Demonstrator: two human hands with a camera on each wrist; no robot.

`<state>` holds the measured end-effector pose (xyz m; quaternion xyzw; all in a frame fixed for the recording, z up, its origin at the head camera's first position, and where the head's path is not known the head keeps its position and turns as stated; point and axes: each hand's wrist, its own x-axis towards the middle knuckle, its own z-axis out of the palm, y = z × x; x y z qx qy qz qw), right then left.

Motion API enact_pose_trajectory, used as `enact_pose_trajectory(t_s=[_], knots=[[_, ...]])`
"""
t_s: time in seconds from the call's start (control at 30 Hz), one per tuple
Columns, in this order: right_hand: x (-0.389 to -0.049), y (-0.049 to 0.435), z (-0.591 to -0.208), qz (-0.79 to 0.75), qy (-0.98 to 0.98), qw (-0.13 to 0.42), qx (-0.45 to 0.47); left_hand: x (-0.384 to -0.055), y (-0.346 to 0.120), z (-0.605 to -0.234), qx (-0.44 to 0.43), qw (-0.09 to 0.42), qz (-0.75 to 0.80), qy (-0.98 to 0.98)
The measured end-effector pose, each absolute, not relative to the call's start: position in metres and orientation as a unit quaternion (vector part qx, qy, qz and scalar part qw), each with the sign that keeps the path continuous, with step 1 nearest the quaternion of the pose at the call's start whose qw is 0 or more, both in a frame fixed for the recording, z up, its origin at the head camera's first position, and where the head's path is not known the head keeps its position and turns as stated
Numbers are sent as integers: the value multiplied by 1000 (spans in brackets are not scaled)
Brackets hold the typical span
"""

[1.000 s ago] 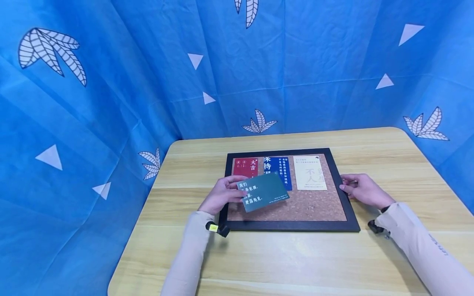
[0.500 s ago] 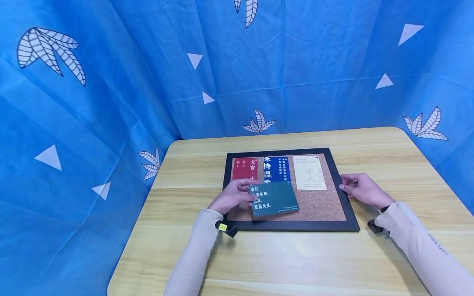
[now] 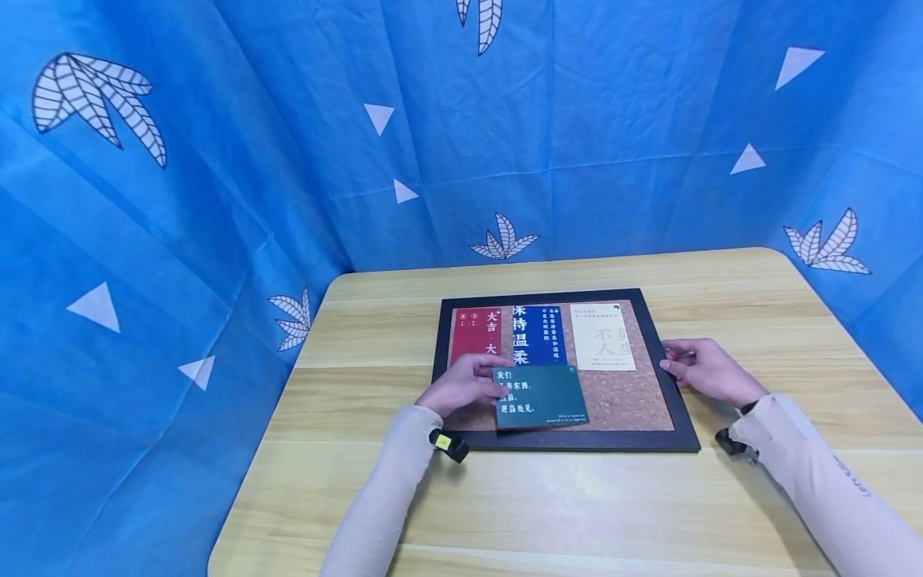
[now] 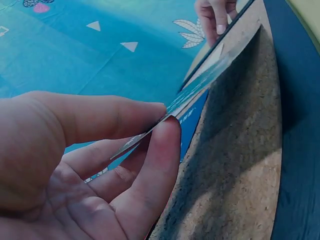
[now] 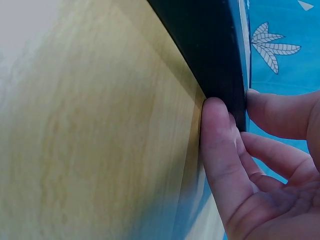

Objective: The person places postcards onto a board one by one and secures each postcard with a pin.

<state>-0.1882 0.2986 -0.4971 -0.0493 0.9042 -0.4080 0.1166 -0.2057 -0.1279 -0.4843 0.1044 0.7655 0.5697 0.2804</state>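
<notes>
My left hand (image 3: 467,383) pinches a green card (image 3: 544,397) with white lettering by its left edge, thumb and forefinger on either side of it. The card sits close over the lower part of a black-framed cork board (image 3: 627,405); in the left wrist view a gap and a shadow show between card and cork. My right hand (image 3: 709,371) grips the board's right frame edge, thumb on the face and fingers along the side, as the right wrist view shows. Along the board's upper part lie a red card (image 3: 474,330), a blue card (image 3: 535,332) and a cream card (image 3: 604,336).
The board lies on a light wooden table (image 3: 562,513) with rounded far corners. Blue curtains (image 3: 613,120) with white leaf and triangle prints hang behind the table and at its sides. Each wrist wears a black strap.
My left hand has moved right and nearer the front with the green card, which now lies straighter and lower over the cork. More of the blue card shows. The right hand has stayed in place.
</notes>
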Motion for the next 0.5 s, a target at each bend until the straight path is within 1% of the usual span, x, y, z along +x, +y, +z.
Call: enact_pose_trajectory(t_s=[0.17, 0.5], knots=[[-188, 298, -498, -410, 903, 117, -46, -206, -122, -488, 118, 257, 523, 804], [-189, 299, -499, -414, 902, 117, -46, -199, -108, -490, 161, 174, 379, 895]])
